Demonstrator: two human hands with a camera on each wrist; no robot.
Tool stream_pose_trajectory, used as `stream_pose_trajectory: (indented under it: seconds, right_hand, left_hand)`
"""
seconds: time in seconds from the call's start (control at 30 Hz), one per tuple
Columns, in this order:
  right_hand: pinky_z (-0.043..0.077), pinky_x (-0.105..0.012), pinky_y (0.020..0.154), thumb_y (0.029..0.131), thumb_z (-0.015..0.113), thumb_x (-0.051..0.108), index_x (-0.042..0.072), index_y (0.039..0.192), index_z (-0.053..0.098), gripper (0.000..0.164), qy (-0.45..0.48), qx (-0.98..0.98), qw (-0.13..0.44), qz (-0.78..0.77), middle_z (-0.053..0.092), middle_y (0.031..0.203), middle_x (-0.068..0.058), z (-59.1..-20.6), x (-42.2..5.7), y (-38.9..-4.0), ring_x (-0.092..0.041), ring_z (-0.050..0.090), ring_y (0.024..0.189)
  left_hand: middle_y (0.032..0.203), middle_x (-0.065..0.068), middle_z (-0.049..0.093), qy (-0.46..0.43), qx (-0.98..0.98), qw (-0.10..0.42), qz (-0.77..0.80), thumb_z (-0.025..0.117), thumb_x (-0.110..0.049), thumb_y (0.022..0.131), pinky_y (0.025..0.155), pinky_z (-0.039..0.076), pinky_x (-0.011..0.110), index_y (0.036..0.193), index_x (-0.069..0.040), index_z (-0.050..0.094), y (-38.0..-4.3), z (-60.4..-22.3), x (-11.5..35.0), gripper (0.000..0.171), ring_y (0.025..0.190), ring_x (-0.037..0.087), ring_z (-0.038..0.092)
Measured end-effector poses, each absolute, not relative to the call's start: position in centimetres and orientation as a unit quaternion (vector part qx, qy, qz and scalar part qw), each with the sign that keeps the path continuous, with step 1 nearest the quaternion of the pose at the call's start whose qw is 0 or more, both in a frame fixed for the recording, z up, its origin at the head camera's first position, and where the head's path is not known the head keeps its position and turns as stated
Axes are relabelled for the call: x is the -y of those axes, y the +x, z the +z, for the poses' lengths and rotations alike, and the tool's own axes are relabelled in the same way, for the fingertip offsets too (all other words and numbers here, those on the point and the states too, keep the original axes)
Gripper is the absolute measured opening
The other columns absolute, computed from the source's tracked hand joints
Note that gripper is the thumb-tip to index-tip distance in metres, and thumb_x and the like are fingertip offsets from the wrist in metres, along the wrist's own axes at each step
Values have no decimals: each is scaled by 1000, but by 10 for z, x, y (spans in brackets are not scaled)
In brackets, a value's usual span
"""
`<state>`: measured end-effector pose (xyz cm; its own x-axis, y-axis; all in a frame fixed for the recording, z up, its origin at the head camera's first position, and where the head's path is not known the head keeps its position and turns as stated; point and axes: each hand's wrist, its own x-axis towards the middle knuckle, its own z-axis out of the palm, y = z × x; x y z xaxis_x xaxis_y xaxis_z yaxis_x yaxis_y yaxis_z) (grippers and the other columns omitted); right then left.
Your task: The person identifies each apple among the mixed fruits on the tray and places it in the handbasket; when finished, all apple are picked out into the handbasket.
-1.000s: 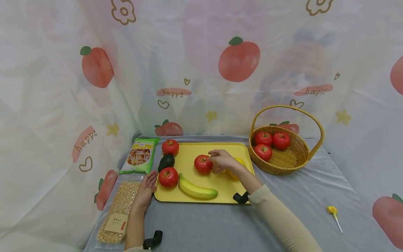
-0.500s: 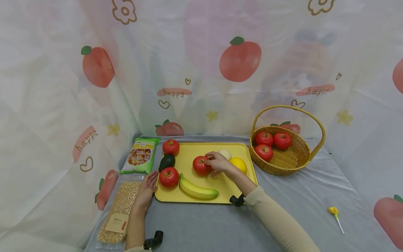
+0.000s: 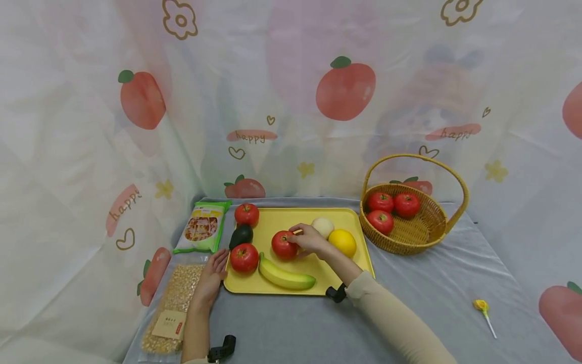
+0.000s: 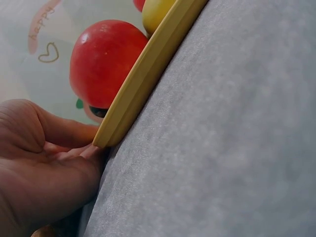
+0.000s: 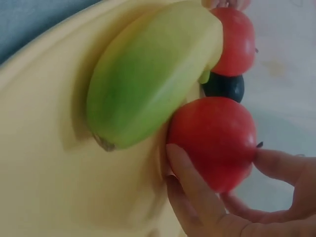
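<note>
My right hand grips a red apple in the middle of the yellow tray. In the right wrist view, thumb and fingers sit on opposite sides of this apple, with the banana beside it. My left hand touches the tray's left edge, fingers extended. The left wrist view shows its thumb against the tray's rim; some fingers are hidden behind. Two more apples, one in front and one behind, flank a dark avocado at the tray's left side.
A yellow round fruit and a whitish round one lie at the tray's right. Beyond stands a wicker basket with three apples. A green snack bag and a bag of kernels lie left, a lollipop right.
My right hand has moved left across the tray, and the gripped apple has shifted left and slightly nearer. The whitish and yellow fruits have come into fuller view. My left hand stays put.
</note>
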<state>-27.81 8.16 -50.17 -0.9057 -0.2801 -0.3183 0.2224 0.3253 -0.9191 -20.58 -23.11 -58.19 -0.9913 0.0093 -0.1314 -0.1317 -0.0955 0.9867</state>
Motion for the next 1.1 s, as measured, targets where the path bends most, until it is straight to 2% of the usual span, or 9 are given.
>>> stream_pose_trajectory:
  seconds: [0.17,0.37,0.87,1.1]
  right_hand:
    - [61,-58,85,102,65,16,-2,140,54,44,0,-769,211,-603,58,134,-28,-506,-79,-279,-38,65,115]
    - [61,-58,83,100,66,15,-3,136,55,42,6,-762,200,-615,61,125,-25,-512,-81,-280,-34,69,105]
    - [61,-59,81,98,68,13,-4,133,58,41,8,-744,207,-635,62,123,-24,-508,-85,-277,-32,69,96]
    - [60,-61,82,97,67,13,-3,134,58,42,-3,-742,204,-639,62,124,-24,-498,-88,-273,-32,70,98]
  left_hand:
    - [167,27,24,-44,-673,49,736,34,24,90,127,18,51,161,6,19,-207,-582,231,75,157,40,21]
    - [167,27,24,-47,-671,47,738,34,25,90,127,19,51,161,6,20,-207,-581,231,74,157,40,21]
    - [168,26,24,-57,-678,48,731,34,24,89,126,21,51,161,5,20,-205,-581,231,76,157,39,22]
    - [167,28,25,-56,-680,47,729,35,24,90,126,20,53,161,6,20,-205,-579,230,75,156,41,22]
